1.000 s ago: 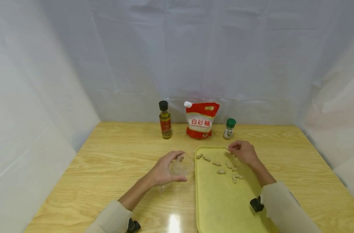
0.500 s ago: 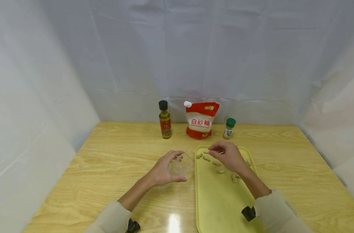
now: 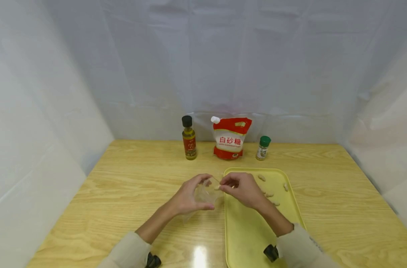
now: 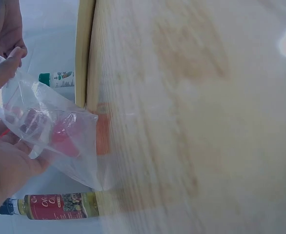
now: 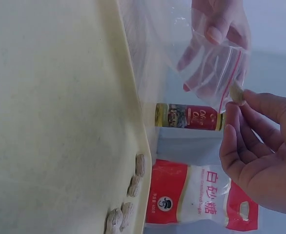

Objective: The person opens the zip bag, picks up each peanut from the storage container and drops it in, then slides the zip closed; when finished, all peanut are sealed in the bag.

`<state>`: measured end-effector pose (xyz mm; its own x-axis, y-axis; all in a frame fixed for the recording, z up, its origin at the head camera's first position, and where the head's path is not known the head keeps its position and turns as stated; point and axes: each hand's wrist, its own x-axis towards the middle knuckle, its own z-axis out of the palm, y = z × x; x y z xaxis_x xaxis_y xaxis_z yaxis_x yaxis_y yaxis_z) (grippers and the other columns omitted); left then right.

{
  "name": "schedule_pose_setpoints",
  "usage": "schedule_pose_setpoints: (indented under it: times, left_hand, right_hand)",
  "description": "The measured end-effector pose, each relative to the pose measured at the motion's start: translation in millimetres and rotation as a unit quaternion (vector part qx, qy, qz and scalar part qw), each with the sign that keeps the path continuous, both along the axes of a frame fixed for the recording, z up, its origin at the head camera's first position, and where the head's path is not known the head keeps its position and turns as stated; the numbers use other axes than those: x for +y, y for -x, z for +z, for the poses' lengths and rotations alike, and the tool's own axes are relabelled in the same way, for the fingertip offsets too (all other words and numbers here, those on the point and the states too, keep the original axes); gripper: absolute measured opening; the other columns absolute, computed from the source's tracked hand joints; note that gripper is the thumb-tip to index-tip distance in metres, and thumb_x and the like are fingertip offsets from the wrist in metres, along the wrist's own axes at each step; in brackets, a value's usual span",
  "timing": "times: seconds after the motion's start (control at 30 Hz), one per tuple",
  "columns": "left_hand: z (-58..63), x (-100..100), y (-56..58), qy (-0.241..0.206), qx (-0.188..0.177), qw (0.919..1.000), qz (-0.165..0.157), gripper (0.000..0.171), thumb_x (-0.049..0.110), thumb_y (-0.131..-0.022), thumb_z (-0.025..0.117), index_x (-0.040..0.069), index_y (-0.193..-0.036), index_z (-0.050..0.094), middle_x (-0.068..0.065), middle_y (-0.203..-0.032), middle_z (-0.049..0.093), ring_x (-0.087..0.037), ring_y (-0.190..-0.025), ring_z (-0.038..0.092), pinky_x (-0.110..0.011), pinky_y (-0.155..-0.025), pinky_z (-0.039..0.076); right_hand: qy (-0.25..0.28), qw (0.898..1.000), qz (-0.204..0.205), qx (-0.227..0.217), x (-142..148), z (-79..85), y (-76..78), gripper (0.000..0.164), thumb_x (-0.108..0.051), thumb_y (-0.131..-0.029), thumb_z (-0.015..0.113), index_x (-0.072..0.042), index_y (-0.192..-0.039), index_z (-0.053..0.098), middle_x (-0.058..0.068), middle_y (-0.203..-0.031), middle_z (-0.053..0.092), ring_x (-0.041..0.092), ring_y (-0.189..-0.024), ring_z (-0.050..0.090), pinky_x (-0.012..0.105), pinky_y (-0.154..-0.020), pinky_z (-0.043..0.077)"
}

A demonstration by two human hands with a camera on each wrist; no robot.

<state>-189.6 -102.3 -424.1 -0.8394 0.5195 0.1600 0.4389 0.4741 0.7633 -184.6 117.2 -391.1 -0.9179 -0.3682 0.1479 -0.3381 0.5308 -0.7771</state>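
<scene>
A clear zip-lock bag (image 3: 208,194) is held above the wooden table by my left hand (image 3: 185,196), fingers and thumb spread round its mouth. The right wrist view shows the bag's red zip line. My right hand (image 3: 244,189) pinches a peanut (image 5: 236,93) between thumb and fingertips at the bag's mouth. How far the peanut is inside the bag, I cannot tell. Several unshelled peanuts (image 3: 261,178) lie on the yellow tray (image 3: 247,234) below and right of my right hand, which hides part of them in the head view.
Along the back of the wooden table (image 3: 139,167) stand an olive oil bottle (image 3: 190,146), a red-and-white sugar pouch (image 3: 228,142) and a small green-capped jar (image 3: 262,149). White sheeting (image 3: 156,74) hangs behind and on both sides.
My right hand has moved left from the tray's back right to the bag's mouth, carrying a peanut. My left hand and the bag have stayed in place.
</scene>
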Motion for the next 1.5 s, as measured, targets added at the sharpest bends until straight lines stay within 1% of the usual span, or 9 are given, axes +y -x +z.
schedule_pose_setpoints:
  times: [0.23, 0.43, 0.57, 0.73, 0.93, 1.07, 1.2, 1.33, 1.5]
  left_hand:
    - [-1.1, 0.0, 0.1, 0.004, 0.004, 1.0, -0.001, 0.085, 0.029, -0.069, 0.085, 0.009, -0.139, 0.042, -0.009, -0.127, 0.058, -0.027, -0.122, 0.051, -0.049, -0.105, 0.042]
    - [0.8, -1.2, -0.3, 0.004, 0.001, 1.0, 0.006, 0.085, 0.029, -0.069, 0.085, 0.009, -0.14, 0.042, -0.01, -0.129, 0.057, -0.027, -0.123, 0.051, -0.048, -0.105, 0.042]
    - [1.2, -1.7, 0.1, 0.004, 0.001, 1.0, 0.006, 0.085, 0.029, -0.069, 0.085, 0.01, -0.14, 0.042, -0.01, -0.13, 0.057, -0.027, -0.124, 0.05, -0.048, -0.105, 0.042]
    - [1.1, -2.3, 0.4, 0.005, -0.002, 1.0, 0.005, 0.085, 0.028, -0.069, 0.085, 0.009, -0.14, 0.042, -0.012, -0.131, 0.056, -0.028, -0.124, 0.05, -0.049, -0.106, 0.04]
    - [0.5, -3.3, 0.5, 0.006, 0.004, 1.0, 0.005, 0.084, 0.028, -0.069, 0.085, 0.009, -0.14, 0.042, -0.012, -0.13, 0.056, -0.028, -0.124, 0.05, -0.049, -0.106, 0.041]
    - [-0.9, -3.9, 0.8, 0.007, 0.004, 1.0, 0.004, 0.084, 0.028, -0.07, 0.084, 0.01, -0.14, 0.042, -0.011, -0.131, 0.056, -0.028, -0.125, 0.049, -0.049, -0.106, 0.041]
    - [-2.0, -4.3, 0.7, 0.006, 0.005, 1.0, 0.003, 0.084, 0.028, -0.07, 0.084, 0.009, -0.14, 0.042, -0.01, -0.131, 0.056, -0.028, -0.125, 0.049, -0.049, -0.106, 0.041]
    - [-1.9, -4.5, 0.4, 0.007, 0.007, 0.9999, 0.004, 0.084, 0.028, -0.07, 0.084, 0.009, -0.14, 0.042, -0.011, -0.131, 0.056, -0.028, -0.125, 0.05, -0.049, -0.106, 0.041]
    - [-1.4, -5.0, 0.0, 0.006, 0.008, 0.9999, 0.006, 0.084, 0.028, -0.07, 0.084, 0.009, -0.14, 0.042, -0.011, -0.131, 0.056, -0.028, -0.125, 0.05, -0.049, -0.106, 0.041]
  right_hand:
    - [-0.023, 1.0, -0.001, -0.006, 4.4, -1.4, 0.2, 0.01, -0.019, -0.087, 0.068, -0.012, -0.093, 0.071, -0.001, -0.086, 0.071, 0.008, -0.078, 0.063, 0.021, -0.069, 0.052]
    - [-0.036, 0.999, -0.009, -0.006, 18.2, -3.1, 7.4, 0.015, -0.016, -0.087, 0.068, -0.005, -0.097, 0.07, 0.002, -0.088, 0.071, 0.011, -0.08, 0.064, 0.023, -0.07, 0.053]
    - [-0.054, 0.998, -0.023, -0.005, 29.1, -5.5, 15.4, 0.015, -0.015, -0.088, 0.067, -0.004, -0.097, 0.07, 0.004, -0.088, 0.071, 0.012, -0.08, 0.064, 0.025, -0.069, 0.053]
    - [-0.065, 0.997, -0.043, -0.024, 40.0, -11.1, 29.5, 0.016, -0.015, -0.088, 0.067, -0.003, -0.098, 0.07, 0.006, -0.09, 0.071, 0.016, -0.081, 0.064, 0.028, -0.069, 0.054]
    - [-0.074, 0.995, -0.065, -0.036, 44.7, -22.9, 46.6, 0.014, -0.012, -0.087, 0.067, -0.002, -0.096, 0.07, 0.007, -0.088, 0.07, 0.016, -0.078, 0.063, 0.03, -0.068, 0.054]
    - [-0.084, 0.994, -0.069, -0.025, 43.8, -35.2, 56.1, 0.009, -0.01, -0.083, 0.071, -0.003, -0.089, 0.071, 0.006, -0.082, 0.07, 0.013, -0.073, 0.062, 0.028, -0.066, 0.053]
    - [-0.12, 0.991, -0.062, 0.009, 39.2, -44.3, 59.1, 0.007, -0.009, -0.08, 0.073, -0.003, -0.08, 0.07, 0.006, -0.075, 0.069, 0.013, -0.067, 0.06, 0.027, -0.062, 0.052]
    - [-0.154, 0.985, -0.071, 0.026, 33.9, -47.8, 57.4, 0.007, -0.007, -0.08, 0.073, -0.004, -0.075, 0.069, 0.006, -0.071, 0.068, 0.013, -0.065, 0.059, 0.026, -0.06, 0.051]
    - [-0.166, 0.982, -0.087, 0.019, 31.3, -48.5, 56.1, 0.006, -0.007, -0.08, 0.072, -0.005, -0.075, 0.069, 0.005, -0.071, 0.067, 0.013, -0.065, 0.059, 0.026, -0.06, 0.05]
